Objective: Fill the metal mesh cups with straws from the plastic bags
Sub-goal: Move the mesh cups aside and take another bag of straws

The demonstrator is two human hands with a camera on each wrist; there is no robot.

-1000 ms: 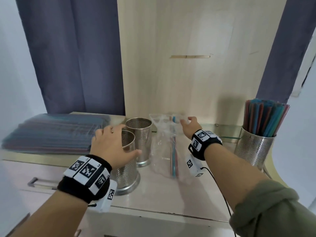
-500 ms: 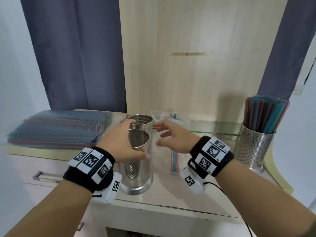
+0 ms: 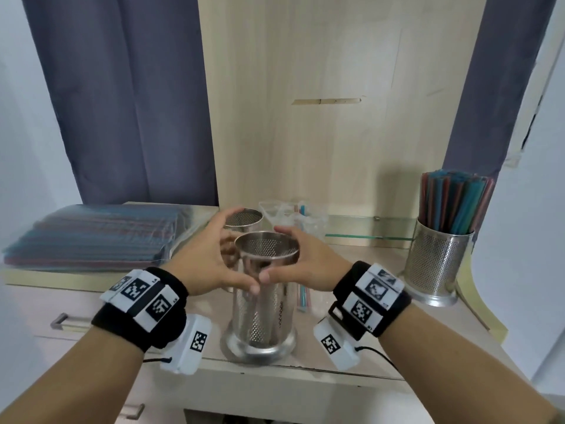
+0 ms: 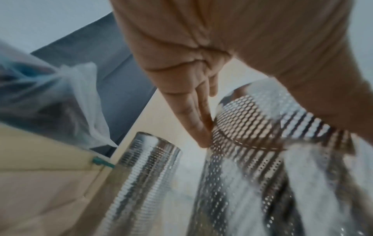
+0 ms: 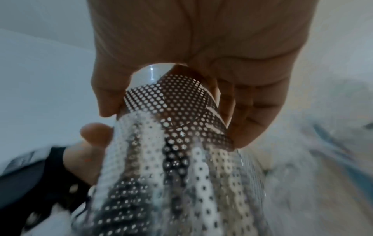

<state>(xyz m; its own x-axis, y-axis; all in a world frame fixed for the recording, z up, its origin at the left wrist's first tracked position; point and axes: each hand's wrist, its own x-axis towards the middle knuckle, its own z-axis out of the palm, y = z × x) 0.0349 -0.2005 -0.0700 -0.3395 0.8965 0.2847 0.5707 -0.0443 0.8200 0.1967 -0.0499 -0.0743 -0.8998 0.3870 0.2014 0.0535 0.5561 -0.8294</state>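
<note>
Fingers [image 3: 227, 214] of our left hand [image 3: 203, 264] are wrapped round the top of the front mesh cup [image 3: 264, 296], thumb in front, and the right hand [image 3: 301, 261] grips the same rim from the other side — both hands clamped on one cup. From the right wrist view the fingers [image 5: 245, 121] curl round the perforated wall just under the rim, so it's a proper grip, not a touch.

That cup stands upright near the front edge of the counter [image 3: 336, 347], empty as far as we can see. A second empty mesh cup [image 3: 244, 217] sits right behind it, and a third mesh cup [image 3: 438, 264], packed with straws [image 3: 452, 206], is off to the right.

Handling-wise, we'd guess thin perforated steel: light, stiff, won't dent from a squeeze, but shiny and probably a bit slick. The flared base should keep it steady. Rim-level grip seems fine for sliding it; lower on the wall would be safer for lifting.

The straws are the fiddly part — light and rolly. A nearly empty plastic bag [image 3: 293, 215] with a few straws lies behind the cups, and a stack of full bags [image 3: 91, 237] waits on the left.
</note>
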